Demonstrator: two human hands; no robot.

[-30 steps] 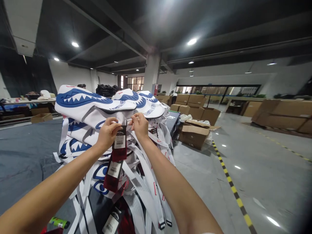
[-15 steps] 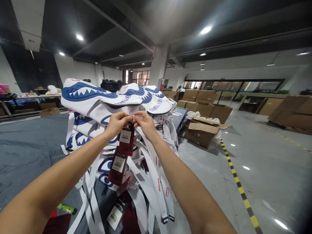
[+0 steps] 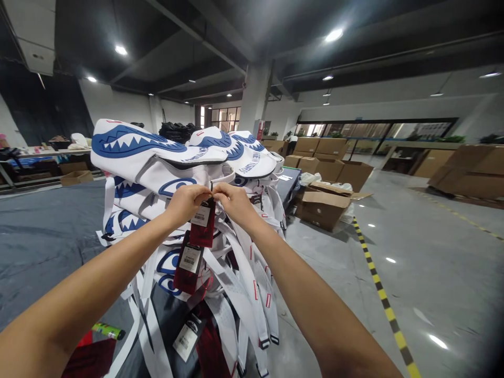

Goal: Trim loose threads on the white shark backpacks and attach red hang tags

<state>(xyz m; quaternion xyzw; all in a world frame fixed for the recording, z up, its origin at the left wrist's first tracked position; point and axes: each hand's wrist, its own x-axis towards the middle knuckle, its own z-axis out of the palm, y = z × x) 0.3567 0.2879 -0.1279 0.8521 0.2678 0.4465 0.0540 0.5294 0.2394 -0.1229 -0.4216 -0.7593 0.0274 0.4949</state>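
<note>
White backpacks (image 3: 134, 170) with blue shark-mouth and eye prints lie in a tall stack before me. My left hand (image 3: 187, 203) and my right hand (image 3: 233, 202) meet at the stack's front, fingertips pinched together at the top of a hang tag (image 3: 201, 220). The tag has a white barcode label and a dark red backing; its attachment is hidden by my fingers. Just below hangs a second hang tag (image 3: 189, 260), and a third tag (image 3: 188, 338) lies lower down. White shoulder straps (image 3: 236, 294) dangle beneath my right hand.
The stack rests on a table with a dark grey cover (image 3: 47, 226). A green tube-like item (image 3: 107, 331) lies near my left forearm. To the right, an open carton (image 3: 323, 207) stands on the floor beside yellow-black tape (image 3: 380, 283). More cartons (image 3: 326, 152) fill the background.
Both hands stay together at the tag's top, fingertips now closer together. A small pale bit between them no longer shows. The view has shifted slightly.
</note>
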